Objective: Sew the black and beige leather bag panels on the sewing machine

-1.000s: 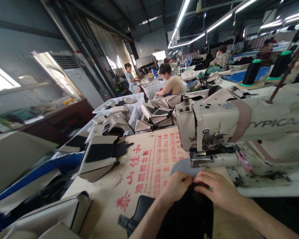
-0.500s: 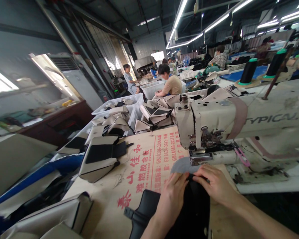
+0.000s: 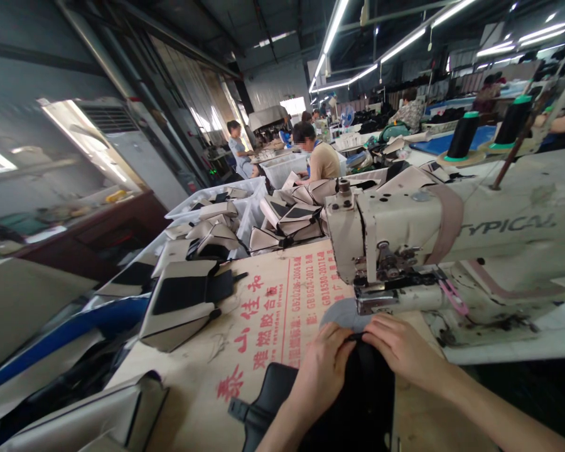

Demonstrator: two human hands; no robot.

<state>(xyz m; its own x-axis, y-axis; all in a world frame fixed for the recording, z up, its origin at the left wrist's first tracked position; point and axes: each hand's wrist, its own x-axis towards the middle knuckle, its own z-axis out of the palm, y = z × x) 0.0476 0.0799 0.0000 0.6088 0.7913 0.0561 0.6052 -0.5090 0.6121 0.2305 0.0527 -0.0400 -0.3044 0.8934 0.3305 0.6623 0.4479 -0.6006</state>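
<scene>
A black leather-like piece [image 3: 365,395] with a grey curved part [image 3: 341,314] at its far end lies under the sewing machine [image 3: 381,251]. My left hand [image 3: 327,358] is closed on its edge, thumb and fingers pinching close to the machine's foot. Opposite it, my right hand [image 3: 398,342] pinches the same edge just right of the left fingertips. A strap-like tab [image 3: 245,409] sticks out at the left, beyond my left wrist. The stitching spot itself is hidden by the machine head and my fingers.
Plywood with red print [image 3: 263,333] forms the work surface. A beige and black sewn piece [image 3: 183,295] lies on it at the left. Behind stand white bins [image 3: 252,210] of similar pieces. Black thread cones [image 3: 461,137] stand at the right. A co-worker [image 3: 322,157] sits beyond the bins.
The whole view has shifted slightly. My right fingers have drawn a little nearer to the left ones along the edge; both hands keep their grip on the black piece.
</scene>
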